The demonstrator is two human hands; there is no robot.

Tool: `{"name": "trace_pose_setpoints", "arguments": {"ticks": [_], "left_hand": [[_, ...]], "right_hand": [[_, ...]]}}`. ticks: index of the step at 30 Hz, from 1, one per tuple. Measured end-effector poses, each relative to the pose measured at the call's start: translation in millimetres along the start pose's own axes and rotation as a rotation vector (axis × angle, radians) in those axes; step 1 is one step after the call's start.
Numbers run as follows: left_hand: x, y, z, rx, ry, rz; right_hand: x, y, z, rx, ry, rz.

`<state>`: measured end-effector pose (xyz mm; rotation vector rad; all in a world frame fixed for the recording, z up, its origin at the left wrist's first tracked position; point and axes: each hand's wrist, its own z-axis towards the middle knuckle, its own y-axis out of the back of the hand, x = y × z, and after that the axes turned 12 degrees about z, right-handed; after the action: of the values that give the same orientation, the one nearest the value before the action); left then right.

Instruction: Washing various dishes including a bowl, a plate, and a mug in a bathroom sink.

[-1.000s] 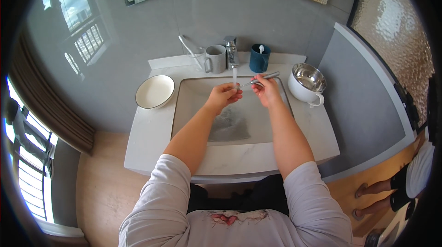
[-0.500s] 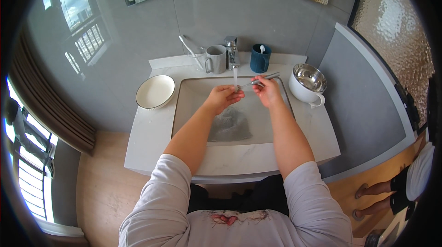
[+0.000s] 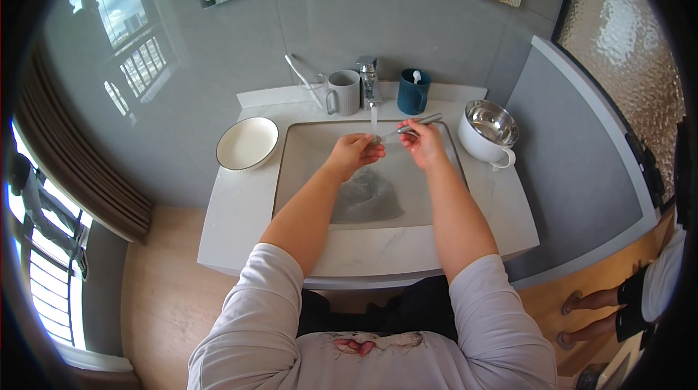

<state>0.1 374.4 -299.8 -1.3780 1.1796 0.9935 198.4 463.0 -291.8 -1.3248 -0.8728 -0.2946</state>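
Above the sink basin (image 3: 298,172) my right hand (image 3: 422,144) grips the grey handle of a slim metal piece of cutlery (image 3: 407,128). Its handle end points up and to the right. The fingers of my left hand (image 3: 352,154) are closed round the lower end, covering most of it, so I cannot tell whether it is a spoon or a fork. Water runs from the chrome faucet (image 3: 369,85) in a thin stream onto the covered end and the left fingertips. Shallow, cloudy water shows at the bottom of the basin.
A cream plate or shallow bowl (image 3: 247,144) stands left of the basin, a white pot with a steel inside (image 3: 488,128) right. Behind are a grey mug (image 3: 344,92), a white toothbrush-like stick (image 3: 302,77) and a blue cup (image 3: 413,92). Another person (image 3: 651,288) stands far right.
Both hands keep nearly the same hold under the running water. The whole view has shifted very slightly; nothing was taken up or let go.
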Motion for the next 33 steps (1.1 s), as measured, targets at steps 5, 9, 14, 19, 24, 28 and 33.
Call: {"name": "trace_pose_setpoints", "arguments": {"ticks": [5,9,14,19,24,28,33], "left_hand": [[-0.1,0.9,0.0,-0.056,-0.026,0.347],[0.8,3.2,0.2,-0.053,-0.035,0.253],[-2.9,3.6,-4.1,-0.003,0.017,0.012],[2.7,5.3,0.1,-0.068,-0.003,0.228],[3.7,6.3,0.4,-0.05,-0.015,0.091],[4.8,5.6,2.2,-0.042,-0.01,0.062],[2.7,3.6,3.0,-0.053,0.005,0.043]], "right_hand": [[-1.0,-4.7,-2.5,-0.032,-0.018,-0.012],[-0.3,-5.2,-3.2,-0.036,-0.024,-0.044],[1.5,-1.8,-3.3,-0.046,-0.013,-0.013],[0.6,-6.3,-4.5,-0.036,-0.03,-0.013],[0.6,-4.3,-2.1,-0.047,-0.015,-0.004],[-0.6,-5.5,-0.8,-0.045,-0.013,-0.008],[-1.1,-4.6,-1.1,-0.031,-0.023,-0.005]]}}
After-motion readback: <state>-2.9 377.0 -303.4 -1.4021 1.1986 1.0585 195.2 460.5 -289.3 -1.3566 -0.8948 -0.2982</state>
